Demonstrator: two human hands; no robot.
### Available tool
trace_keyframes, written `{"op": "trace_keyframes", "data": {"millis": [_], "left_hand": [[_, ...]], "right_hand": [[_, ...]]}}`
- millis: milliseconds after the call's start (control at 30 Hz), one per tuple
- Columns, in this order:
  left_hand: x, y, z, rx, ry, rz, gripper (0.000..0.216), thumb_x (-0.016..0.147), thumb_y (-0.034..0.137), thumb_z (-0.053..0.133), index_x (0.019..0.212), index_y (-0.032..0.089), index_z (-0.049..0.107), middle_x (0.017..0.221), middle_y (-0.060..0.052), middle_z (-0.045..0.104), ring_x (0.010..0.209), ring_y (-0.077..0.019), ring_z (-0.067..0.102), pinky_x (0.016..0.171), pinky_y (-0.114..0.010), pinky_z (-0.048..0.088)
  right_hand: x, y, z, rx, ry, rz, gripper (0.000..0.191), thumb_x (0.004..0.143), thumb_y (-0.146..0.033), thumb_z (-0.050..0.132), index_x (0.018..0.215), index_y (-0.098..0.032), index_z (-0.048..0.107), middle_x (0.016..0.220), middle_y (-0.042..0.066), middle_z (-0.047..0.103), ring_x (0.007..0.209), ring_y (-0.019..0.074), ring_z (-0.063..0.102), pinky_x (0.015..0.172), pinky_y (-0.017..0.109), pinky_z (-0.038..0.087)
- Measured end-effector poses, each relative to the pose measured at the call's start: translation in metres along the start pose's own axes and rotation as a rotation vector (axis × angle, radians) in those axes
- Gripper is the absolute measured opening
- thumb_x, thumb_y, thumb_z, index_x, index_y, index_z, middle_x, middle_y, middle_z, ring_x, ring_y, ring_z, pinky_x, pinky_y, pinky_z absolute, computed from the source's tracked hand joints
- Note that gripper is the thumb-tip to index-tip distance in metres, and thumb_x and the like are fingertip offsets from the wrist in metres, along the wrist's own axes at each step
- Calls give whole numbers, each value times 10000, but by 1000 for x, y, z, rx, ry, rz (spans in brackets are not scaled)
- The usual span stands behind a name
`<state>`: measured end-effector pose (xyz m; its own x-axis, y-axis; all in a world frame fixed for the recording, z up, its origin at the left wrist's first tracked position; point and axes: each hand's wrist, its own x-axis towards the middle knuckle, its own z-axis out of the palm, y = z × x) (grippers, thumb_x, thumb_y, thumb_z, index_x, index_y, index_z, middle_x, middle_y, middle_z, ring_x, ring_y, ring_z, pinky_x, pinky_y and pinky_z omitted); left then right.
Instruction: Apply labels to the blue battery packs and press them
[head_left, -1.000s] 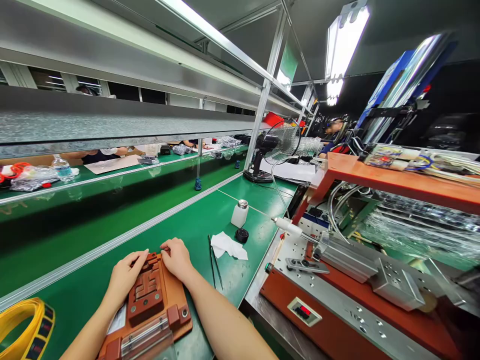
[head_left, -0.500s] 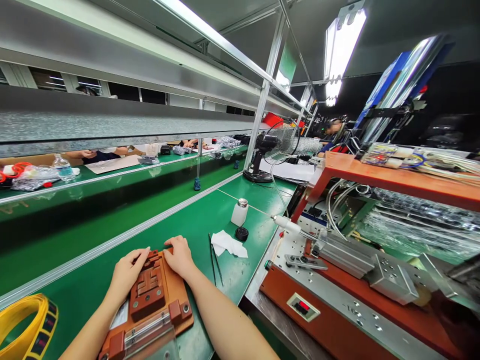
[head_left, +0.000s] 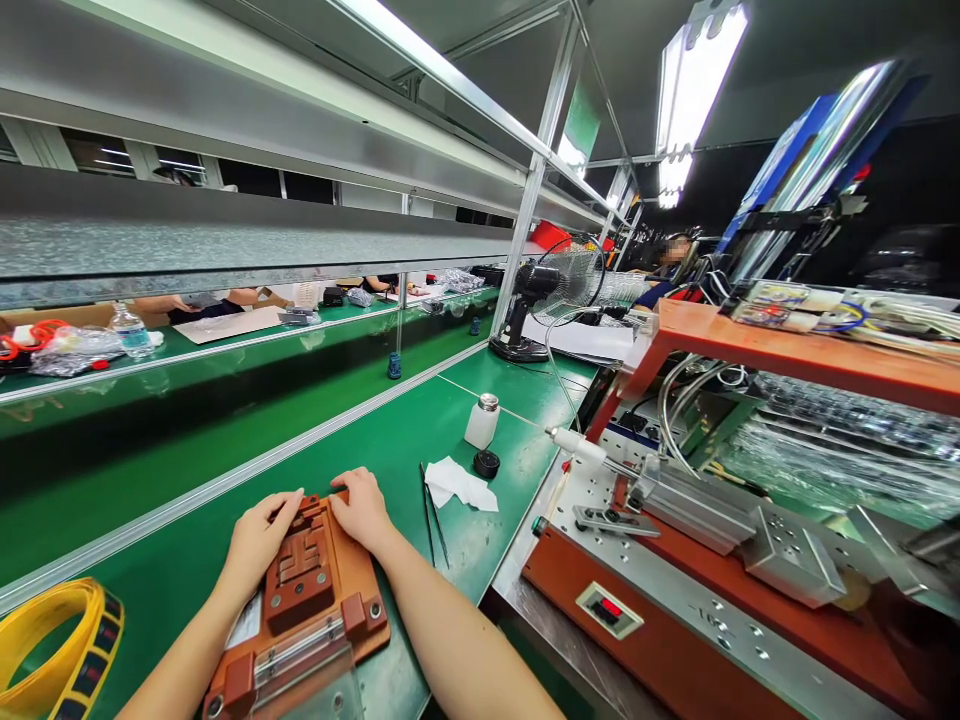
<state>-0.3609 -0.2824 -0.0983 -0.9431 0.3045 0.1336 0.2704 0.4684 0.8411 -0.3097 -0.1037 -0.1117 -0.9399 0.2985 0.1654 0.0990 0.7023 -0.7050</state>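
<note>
A reddish-brown jig (head_left: 364, 575) lies on the green bench, with a raised slotted block (head_left: 300, 597) on it and a clear hinged cover (head_left: 319, 685) folded toward me. My left hand (head_left: 257, 540) is closed around the jig's far left side, thumb along the block's top end. My right hand (head_left: 362, 512) curls over the far right edge, fingers bent. Both hands' fingertips are partly hidden. Right of them lie black tweezers (head_left: 434, 518) and a crumpled white wipe (head_left: 459, 484). Behind stand a white dispenser bottle (head_left: 481, 424) and a round black lid (head_left: 486, 464).
A yellow strap-like roll (head_left: 56, 625) lies at lower left. To the right, a metal-topped machine (head_left: 645, 580) with a red display borders the bench. A black fan (head_left: 536, 300) stands farther back. Other people work beyond the rail.
The camera view has shifted slightly, so the scene sits a few pixels over. Both hands keep their hold on the jig, with no clear movement of other things.
</note>
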Motion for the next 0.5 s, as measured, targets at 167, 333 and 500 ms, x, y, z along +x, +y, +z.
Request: {"op": "trace_keyframes", "data": {"millis": [167,333,500], "left_hand": [[0,1,-1,-1,-8,1,603,732,774,547,880,242,789,1044,-62,778,981,-325,699,826,-350,520],[-2,3,-1,1,-11,17,623,743,774,539,883,220,788,1021,-78,781,955,-327,698,821,-356,515],[-2,4,-1,-6,-12,2,609,736,767,549,875,224,788,1013,-72,781,946,-319,702,830,-352,513]], "right_hand": [[0,0,0,-7,-10,-1,259,883,-244,636,1130,-199,698,1191,94,624,1170,245,559,1023,349,449],[0,1,1,-20,-18,-12,262,887,-260,632,1134,-200,698,1187,99,621,1171,256,554,1026,365,448],[1,1,2,-31,-21,-24,272,889,-273,635,1140,-192,698,1184,108,615,1167,260,550,1032,365,442]]}}
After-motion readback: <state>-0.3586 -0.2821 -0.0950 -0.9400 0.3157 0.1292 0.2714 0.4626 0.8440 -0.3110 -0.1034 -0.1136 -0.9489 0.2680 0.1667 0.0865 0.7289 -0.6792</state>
